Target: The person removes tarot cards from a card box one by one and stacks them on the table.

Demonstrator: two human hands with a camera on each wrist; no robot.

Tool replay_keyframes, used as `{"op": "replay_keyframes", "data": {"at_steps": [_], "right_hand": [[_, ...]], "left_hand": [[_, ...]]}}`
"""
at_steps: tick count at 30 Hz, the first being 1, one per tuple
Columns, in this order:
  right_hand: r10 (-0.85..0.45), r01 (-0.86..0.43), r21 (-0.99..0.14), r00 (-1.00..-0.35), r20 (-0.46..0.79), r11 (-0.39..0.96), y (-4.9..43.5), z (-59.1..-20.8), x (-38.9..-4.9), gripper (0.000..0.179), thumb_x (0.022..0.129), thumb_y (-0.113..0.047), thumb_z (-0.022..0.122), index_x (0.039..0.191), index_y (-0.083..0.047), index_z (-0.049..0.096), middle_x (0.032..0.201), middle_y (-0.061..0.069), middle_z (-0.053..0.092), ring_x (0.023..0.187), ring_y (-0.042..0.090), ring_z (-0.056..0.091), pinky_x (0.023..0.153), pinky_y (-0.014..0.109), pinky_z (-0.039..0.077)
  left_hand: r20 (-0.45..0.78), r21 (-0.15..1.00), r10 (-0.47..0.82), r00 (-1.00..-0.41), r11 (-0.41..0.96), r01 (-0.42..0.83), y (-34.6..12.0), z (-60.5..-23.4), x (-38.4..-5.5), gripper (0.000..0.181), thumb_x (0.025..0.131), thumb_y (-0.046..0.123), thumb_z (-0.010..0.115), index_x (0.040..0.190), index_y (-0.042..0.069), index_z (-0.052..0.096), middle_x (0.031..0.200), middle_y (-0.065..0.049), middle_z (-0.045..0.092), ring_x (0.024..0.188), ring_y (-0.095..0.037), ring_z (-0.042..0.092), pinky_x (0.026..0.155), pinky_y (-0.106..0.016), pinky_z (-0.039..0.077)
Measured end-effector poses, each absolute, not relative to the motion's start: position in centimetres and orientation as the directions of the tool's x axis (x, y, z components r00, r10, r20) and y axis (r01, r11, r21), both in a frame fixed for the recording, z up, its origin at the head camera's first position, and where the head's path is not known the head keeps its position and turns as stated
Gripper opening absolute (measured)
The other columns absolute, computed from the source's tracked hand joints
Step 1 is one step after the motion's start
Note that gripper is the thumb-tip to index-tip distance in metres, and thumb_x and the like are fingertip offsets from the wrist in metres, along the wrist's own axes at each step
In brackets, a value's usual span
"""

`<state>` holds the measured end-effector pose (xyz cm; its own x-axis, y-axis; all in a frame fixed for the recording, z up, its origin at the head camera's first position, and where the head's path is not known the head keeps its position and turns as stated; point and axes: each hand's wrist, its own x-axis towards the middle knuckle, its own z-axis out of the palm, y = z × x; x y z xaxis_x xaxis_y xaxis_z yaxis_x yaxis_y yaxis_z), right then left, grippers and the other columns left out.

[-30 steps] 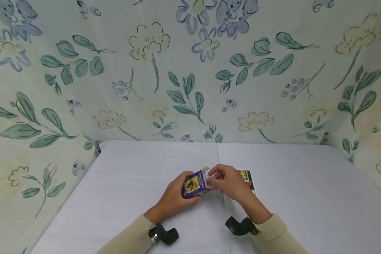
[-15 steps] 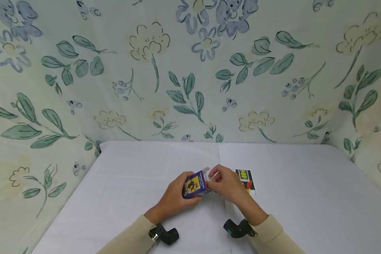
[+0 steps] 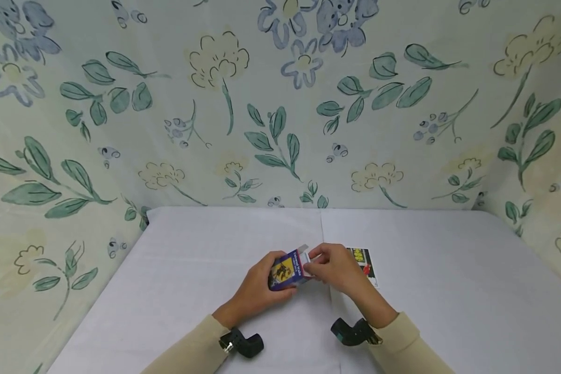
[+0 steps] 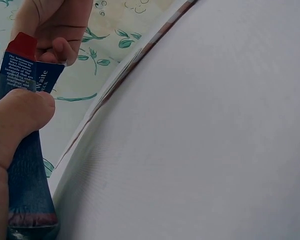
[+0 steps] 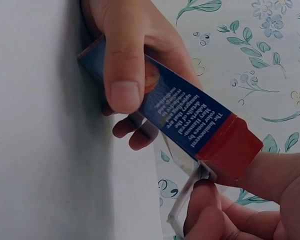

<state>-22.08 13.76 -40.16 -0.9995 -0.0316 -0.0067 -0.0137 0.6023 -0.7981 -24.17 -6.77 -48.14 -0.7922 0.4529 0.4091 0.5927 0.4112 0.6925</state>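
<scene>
My left hand (image 3: 257, 286) grips a blue-and-red cardboard box (image 3: 284, 271), long axis slanting right; my right hand (image 3: 338, 268), hold unclear, obscures its end.

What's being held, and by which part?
The blue Universal Waite box: the left hand grips its sides; the right hand pinches its open end.

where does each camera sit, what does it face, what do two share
Head: on the head, facing forward and down at the box; left hand, right hand and sleeves show.
Left wrist: worn there, facing the box; left thumb at left, right hand above.
Right wrist: worn there, facing the box; right hand lower right, left hand above.
Both wrist views share the box's red flap.
</scene>
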Motion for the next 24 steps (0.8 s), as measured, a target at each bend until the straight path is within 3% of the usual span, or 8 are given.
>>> {"op": "replay_keyframes", "data": {"at_steps": [24], "right_hand": [[-0.003, -0.002, -0.807, -1.0, 0.0, 0.59, 15.0, -38.9, -22.3, 0.024, 0.084, -0.012, 0.072, 0.105, -0.004, 0.065, 0.079, 0.005, 0.068, 0.061, 0.022, 0.064, 0.053, 0.031, 0.052]], "left_hand": [[0.397, 0.696, 0.448, -0.801, 0.421, 0.581, -6.7, -47.9, -24.1, 0.073, 0.076, 0.035, 0.082, 0.135, 0.019, 0.042, 0.122, 0.005, 0.055, 0.102, -0.007, 0.053, 0.088, -0.03, 0.048]]}}
